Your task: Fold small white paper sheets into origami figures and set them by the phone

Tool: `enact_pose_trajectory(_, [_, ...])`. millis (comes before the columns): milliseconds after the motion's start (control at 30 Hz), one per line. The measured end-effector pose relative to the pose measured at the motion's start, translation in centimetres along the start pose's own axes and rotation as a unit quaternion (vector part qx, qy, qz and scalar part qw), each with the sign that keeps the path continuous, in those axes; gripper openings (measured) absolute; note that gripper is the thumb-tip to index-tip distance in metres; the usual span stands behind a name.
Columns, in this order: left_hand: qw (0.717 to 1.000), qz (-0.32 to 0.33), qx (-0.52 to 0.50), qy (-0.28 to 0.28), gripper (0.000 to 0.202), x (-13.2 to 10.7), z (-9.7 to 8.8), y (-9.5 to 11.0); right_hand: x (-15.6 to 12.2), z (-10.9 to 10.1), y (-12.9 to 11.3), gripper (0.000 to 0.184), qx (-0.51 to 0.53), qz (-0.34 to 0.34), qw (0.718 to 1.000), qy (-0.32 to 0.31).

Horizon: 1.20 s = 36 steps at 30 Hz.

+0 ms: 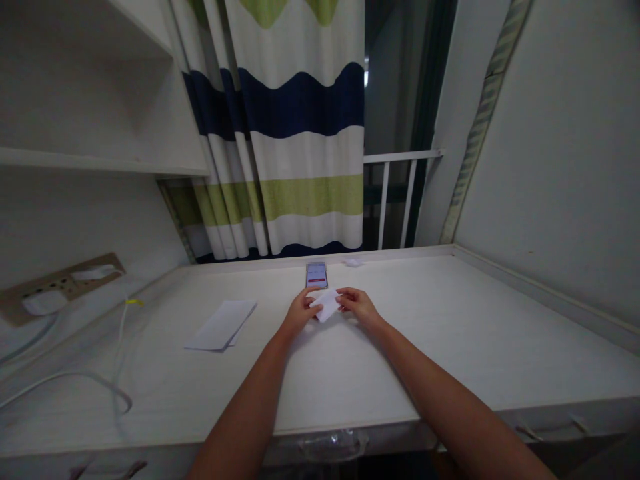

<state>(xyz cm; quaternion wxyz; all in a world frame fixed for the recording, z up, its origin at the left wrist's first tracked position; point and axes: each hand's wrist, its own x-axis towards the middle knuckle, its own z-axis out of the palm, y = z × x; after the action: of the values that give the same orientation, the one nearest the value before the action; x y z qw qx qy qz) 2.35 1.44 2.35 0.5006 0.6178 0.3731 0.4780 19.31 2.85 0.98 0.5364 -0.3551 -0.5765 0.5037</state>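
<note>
Between my two hands, just above the white desk (350,380), is a small piece of white folded paper (327,305). Its left side is pinched by my left hand (301,311), thumb on top. My right hand (359,305) grips the upper right edge with thumb and fingers. Right behind the paper lies a phone (317,273) with its screen lit, partly covered at its lower end by my left fingers. Off to the left, a few flat white paper sheets (223,325) rest overlapped on the desk.
A crumpled white scrap (353,263) sits by the desk's back edge. White cables (75,375) run over the left side from a socket board (60,288). A shelf (100,160) overhangs the left. Behind hang a striped curtain (305,153) and a white railing (400,157).
</note>
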Motion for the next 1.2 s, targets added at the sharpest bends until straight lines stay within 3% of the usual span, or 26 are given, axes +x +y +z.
enact_pose_trajectory(267, [0.999, -0.002, 0.033, 0.014, 0.034, 0.0, 0.5, -0.3, -0.7, 0.8, -0.6, 0.028, -0.102, -0.08, 0.991, -0.03])
enact_pose_trajectory(500, [0.999, 0.017, 0.026, 0.045, 0.031, 0.2, 0.3, -0.2, -0.5, 0.8, -0.9, 0.027, -0.009, -0.028, 1.0, 0.01])
enact_pose_trajectory(1200, [0.997, 0.032, 0.047, 0.06, 0.029, -0.2, 0.5, 0.5, -0.7, 0.8, -1.2, 0.027, -0.015, -0.017, 1.0, 0.0])
